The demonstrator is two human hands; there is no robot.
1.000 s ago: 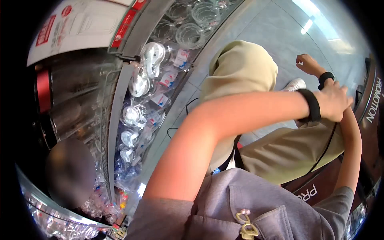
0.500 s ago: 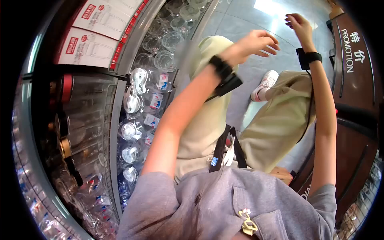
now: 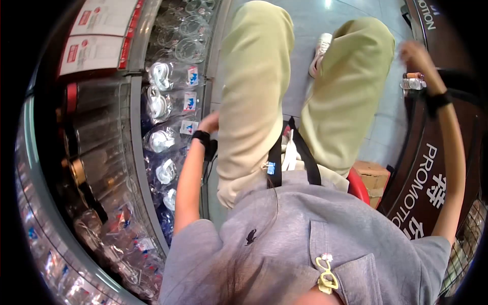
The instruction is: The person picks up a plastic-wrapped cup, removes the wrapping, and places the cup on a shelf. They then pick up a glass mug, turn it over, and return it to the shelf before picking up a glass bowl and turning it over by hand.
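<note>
My left hand [image 3: 209,123] is down beside my left thigh, next to the lower shelf of bagged bottles with white lids [image 3: 161,141]. Its fingers are hidden behind the trouser leg [image 3: 254,101]. My right hand [image 3: 416,56] is out to the right past my right knee, smeared by motion, in front of the dark promotion stand [image 3: 414,168]. Just below it is a small clear bottle with an orange top [image 3: 413,83]. Black straps circle both wrists.
Glass cups [image 3: 190,46] fill the upper part of the left shelf, with white and red boxes [image 3: 94,51] beyond. A cardboard box [image 3: 372,178] and a red curved edge [image 3: 358,186] are by my right hip. Grey floor tiles [image 3: 295,76] run between my legs.
Both hands have moved apart from in front of my knees: the left down beside my left thigh, the right outward to the stand. My knees now show higher in view.
</note>
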